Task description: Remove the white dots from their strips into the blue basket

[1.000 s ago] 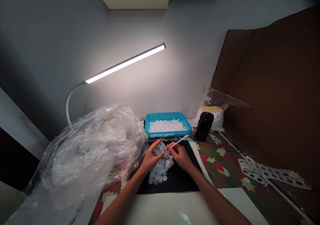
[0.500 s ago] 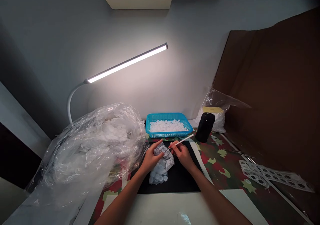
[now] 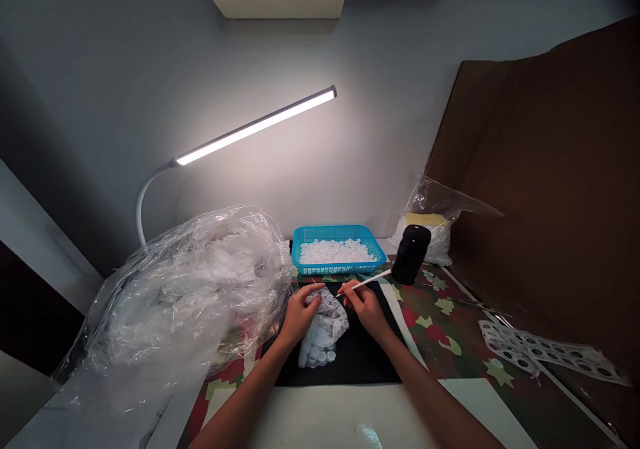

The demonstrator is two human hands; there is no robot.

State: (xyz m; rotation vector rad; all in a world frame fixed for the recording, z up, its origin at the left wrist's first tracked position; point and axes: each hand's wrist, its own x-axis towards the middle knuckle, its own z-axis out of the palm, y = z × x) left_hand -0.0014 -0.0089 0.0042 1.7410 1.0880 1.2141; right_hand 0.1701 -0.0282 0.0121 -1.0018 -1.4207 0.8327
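Clear plastic bag of small round white pieces, with slim white stick; both under hand.
I log the bag point(image 3: 324, 334) lying on the black mat point(image 3: 369, 362), on the tabletop point(image 3: 450, 366), nearer the person than the blue basket point(image 3: 340, 270); its long axis runs away from the person, leaning slightly right. Left hand point(image 3: 299, 312): fingers curved over the bag's upper left edge; pinch or mere rest, I cannot tell. Right hand point(image 3: 367, 307): fingers closed on the stick point(image 3: 374, 278), which slants up and right, its lower end at the bag's upper right side. Step, by my judgement: working the stick at the bag's upper part; the next move calls for a steady left hold and fine stick control.
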